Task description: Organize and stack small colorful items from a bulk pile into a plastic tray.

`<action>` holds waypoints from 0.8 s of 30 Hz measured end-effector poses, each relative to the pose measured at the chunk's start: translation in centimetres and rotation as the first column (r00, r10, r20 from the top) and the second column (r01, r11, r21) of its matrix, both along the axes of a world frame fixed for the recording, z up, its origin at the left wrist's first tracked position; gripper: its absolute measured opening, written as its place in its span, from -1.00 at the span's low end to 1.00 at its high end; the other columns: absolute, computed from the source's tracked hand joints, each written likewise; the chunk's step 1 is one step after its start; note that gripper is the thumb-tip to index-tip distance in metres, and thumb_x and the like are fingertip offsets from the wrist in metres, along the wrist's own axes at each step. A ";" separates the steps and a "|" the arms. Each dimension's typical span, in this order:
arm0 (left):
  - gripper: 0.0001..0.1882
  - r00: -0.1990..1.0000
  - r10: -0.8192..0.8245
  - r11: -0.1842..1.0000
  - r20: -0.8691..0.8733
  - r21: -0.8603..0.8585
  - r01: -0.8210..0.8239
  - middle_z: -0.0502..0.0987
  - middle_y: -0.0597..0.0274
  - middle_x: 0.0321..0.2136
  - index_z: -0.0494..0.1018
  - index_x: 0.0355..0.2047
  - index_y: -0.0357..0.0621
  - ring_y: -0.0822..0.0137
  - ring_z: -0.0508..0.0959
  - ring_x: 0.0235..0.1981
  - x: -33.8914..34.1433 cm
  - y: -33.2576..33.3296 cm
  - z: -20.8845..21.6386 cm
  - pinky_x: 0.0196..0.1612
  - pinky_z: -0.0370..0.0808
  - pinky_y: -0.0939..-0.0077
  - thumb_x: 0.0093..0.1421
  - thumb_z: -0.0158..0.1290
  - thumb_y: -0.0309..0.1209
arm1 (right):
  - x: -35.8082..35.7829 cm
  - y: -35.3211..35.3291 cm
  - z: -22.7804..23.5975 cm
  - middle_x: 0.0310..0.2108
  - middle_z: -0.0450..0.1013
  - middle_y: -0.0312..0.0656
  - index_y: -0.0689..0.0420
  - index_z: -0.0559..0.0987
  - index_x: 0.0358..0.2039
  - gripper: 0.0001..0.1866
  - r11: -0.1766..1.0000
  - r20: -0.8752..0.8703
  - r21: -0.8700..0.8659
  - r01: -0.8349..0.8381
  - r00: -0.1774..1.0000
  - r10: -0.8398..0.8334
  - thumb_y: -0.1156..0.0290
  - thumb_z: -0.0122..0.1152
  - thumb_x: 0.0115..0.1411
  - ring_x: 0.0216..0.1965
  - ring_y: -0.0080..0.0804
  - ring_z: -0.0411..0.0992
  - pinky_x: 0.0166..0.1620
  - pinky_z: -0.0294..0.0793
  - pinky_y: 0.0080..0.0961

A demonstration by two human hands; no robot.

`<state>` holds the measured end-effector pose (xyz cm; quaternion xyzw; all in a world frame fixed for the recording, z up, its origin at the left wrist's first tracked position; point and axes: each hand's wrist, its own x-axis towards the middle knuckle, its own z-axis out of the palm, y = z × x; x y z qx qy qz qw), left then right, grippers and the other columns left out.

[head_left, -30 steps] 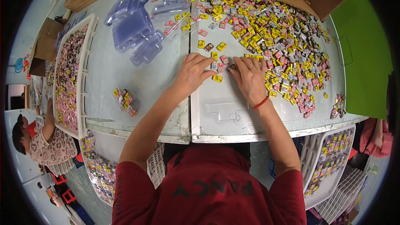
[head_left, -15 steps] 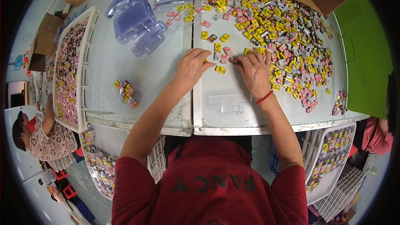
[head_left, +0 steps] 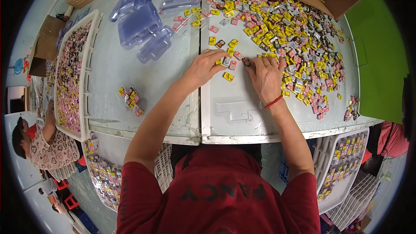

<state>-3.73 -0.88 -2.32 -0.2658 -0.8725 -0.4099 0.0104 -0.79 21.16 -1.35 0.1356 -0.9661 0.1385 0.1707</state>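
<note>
One head-worn fisheye view looks steeply down, from close above, onto the worktable [head_left: 112, 69].

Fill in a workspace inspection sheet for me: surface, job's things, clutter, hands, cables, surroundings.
Surface: pale tabletop with a dark seam.
Job's things: grey box and dark box near the fingertips, other small boxes around.
Clutter: heap of small boxes on the right; clear plastic shells, upper left.
Left hand: at the grey box; grip unclear.
Right hand: at the dark box; grip unclear.
Cables: nothing seen.
Surroundings: filled white crate, left; green panel, right.
</note>
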 end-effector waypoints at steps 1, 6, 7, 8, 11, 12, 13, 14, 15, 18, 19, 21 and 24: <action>-0.60 1.000 -0.001 1.000 -0.001 0.002 0.001 0.49 0.05 -0.06 0.46 -0.04 -0.14 0.06 0.45 -0.02 -0.4 0.0 -0.1 0.02 0.42 0.30 0.07 0.18 -0.41 | -0.3 0.0 0.0 -0.30 0.49 -0.25 0.07 0.57 -0.29 -0.77 1.000 -0.039 -0.025 -0.007 0.999 0.006 0.33 0.31 0.01 -0.12 -0.26 0.39 0.15 0.07 0.04; -0.54 0.997 0.049 0.999 0.065 -0.016 -0.048 0.43 0.07 0.03 0.43 0.00 -0.10 0.11 0.43 0.03 -1.6 0.5 0.3 -0.02 0.45 0.33 0.06 0.20 -0.37 | -1.8 0.0 0.3 -0.25 0.48 -0.28 0.02 0.56 -0.18 -0.72 0.995 -0.002 0.001 -0.102 0.995 0.102 0.32 0.28 0.06 -0.09 -0.26 0.38 0.18 0.05 0.09; -0.54 0.997 0.048 0.999 0.064 -0.015 -0.047 0.43 0.07 0.03 0.43 0.00 -0.10 0.11 0.43 0.03 -1.9 0.6 0.2 -0.02 0.45 0.33 0.06 0.20 -0.37 | -2.0 0.0 0.3 -0.26 0.47 -0.28 0.01 0.56 -0.18 -0.73 0.993 0.025 0.019 -0.115 0.993 0.114 0.32 0.27 0.06 -0.09 -0.27 0.37 0.18 0.05 0.10; -0.54 0.996 0.018 0.999 0.084 -0.051 -0.014 0.41 0.06 0.05 0.44 0.00 -0.11 0.12 0.42 0.05 -2.3 0.6 0.2 -0.01 0.45 0.33 0.05 0.21 -0.36 | -2.1 -0.1 0.2 -0.27 0.47 -0.28 0.00 0.56 -0.18 -0.74 0.991 0.051 0.037 -0.128 0.991 0.126 0.33 0.26 0.07 -0.08 -0.27 0.37 0.18 0.04 0.11; -0.56 0.973 0.003 0.997 0.232 -0.079 0.016 0.40 0.05 0.06 0.44 -0.01 -0.12 0.12 0.38 0.09 -2.3 1.0 1.0 0.03 0.42 0.32 0.06 0.19 -0.38 | -2.2 -0.3 0.4 -0.28 0.47 -0.29 -0.01 0.56 -0.18 -0.73 0.992 0.071 0.081 -0.100 0.993 0.095 0.32 0.27 0.07 -0.07 -0.28 0.36 0.18 0.03 0.11; -0.59 0.934 0.015 0.997 0.356 -0.072 0.011 0.40 0.04 0.06 0.45 -0.02 -0.13 0.11 0.37 0.10 -2.3 1.2 1.4 0.05 0.40 0.32 0.07 0.17 -0.40 | -2.1 -0.2 0.5 -0.28 0.47 -0.29 -0.01 0.56 -0.18 -0.73 0.992 0.072 0.082 -0.099 0.993 0.093 0.32 0.27 0.07 -0.07 -0.28 0.36 0.18 0.03 0.11; -0.59 0.934 0.013 0.997 0.357 -0.071 0.013 0.40 0.04 0.06 0.45 -0.02 -0.13 0.11 0.37 0.10 -2.4 1.2 1.1 0.05 0.40 0.32 0.07 0.17 -0.40 | -2.0 -0.1 0.6 -0.28 0.47 -0.29 -0.01 0.56 -0.17 -0.72 0.991 0.098 0.085 -0.107 0.990 0.099 0.32 0.27 0.06 -0.06 -0.28 0.36 0.18 0.03 0.10; -0.62 0.979 0.003 0.998 0.202 -0.055 0.008 0.41 0.07 0.05 0.46 -0.04 -0.15 0.11 0.38 0.09 -2.3 1.1 0.8 0.07 0.39 0.33 0.10 0.13 -0.41 | -1.9 -0.1 0.7 -0.27 0.47 -0.29 -0.01 0.56 -0.17 -0.71 0.989 0.123 0.087 -0.120 0.986 0.109 0.32 0.28 0.05 -0.06 -0.28 0.36 0.19 0.03 0.10; -0.65 0.999 -0.004 0.999 0.042 -0.039 0.006 0.42 0.09 0.04 0.46 -0.06 -0.16 0.11 0.38 0.08 -2.4 1.0 0.6 0.08 0.37 0.33 0.12 0.10 -0.43 | -1.8 -0.1 0.8 -0.27 0.47 -0.29 -0.01 0.56 -0.17 -0.71 0.989 0.123 0.086 -0.123 0.986 0.112 0.32 0.28 0.05 -0.06 -0.28 0.36 0.19 0.03 0.10; -0.70 0.984 -0.176 0.961 0.004 -0.214 0.173 0.44 0.13 0.02 0.47 -0.07 -0.19 0.11 0.40 0.06 -3.5 1.2 0.8 0.13 0.32 0.33 0.17 0.01 -0.46 | -1.8 0.5 0.7 -0.25 0.46 -0.28 -0.01 0.55 -0.16 -0.68 0.985 0.113 0.084 -0.148 0.984 0.138 0.34 0.30 0.02 -0.05 -0.28 0.35 0.19 0.03 0.10; -0.70 0.984 -0.176 0.961 0.004 -0.214 0.173 0.44 0.13 0.02 0.47 -0.07 -0.19 0.11 0.40 0.06 -3.8 1.2 0.9 0.13 0.32 0.33 0.17 0.01 -0.46 | -1.8 0.7 0.4 -0.24 0.46 -0.28 0.00 0.55 -0.16 -0.67 0.982 0.084 0.103 -0.159 0.985 0.151 0.35 0.31 0.00 -0.04 -0.28 0.35 0.19 0.03 0.10; -0.71 0.982 -0.172 0.951 0.072 -0.249 0.185 0.46 0.14 0.00 0.46 -0.07 -0.20 0.12 0.41 0.04 -4.1 1.0 0.8 0.14 0.30 0.33 0.19 -0.04 -0.46 | -1.9 1.2 0.0 -0.23 0.46 -0.28 0.00 0.54 -0.16 -0.66 0.978 0.054 0.119 -0.171 0.985 0.165 0.36 0.32 -0.01 -0.03 -0.29 0.35 0.19 0.03 0.10; -0.71 0.989 -0.144 0.962 0.030 -0.232 0.147 0.46 0.12 0.00 0.46 -0.06 -0.18 0.13 0.41 0.04 -2.7 0.2 0.5 0.12 0.32 0.34 0.20 -0.05 -0.47 | -2.1 1.7 0.0 -0.23 0.46 -0.28 0.01 0.54 -0.16 -0.66 0.983 0.061 0.135 -0.126 0.991 0.119 0.36 0.31 -0.01 -0.02 -0.29 0.36 0.19 0.03 0.10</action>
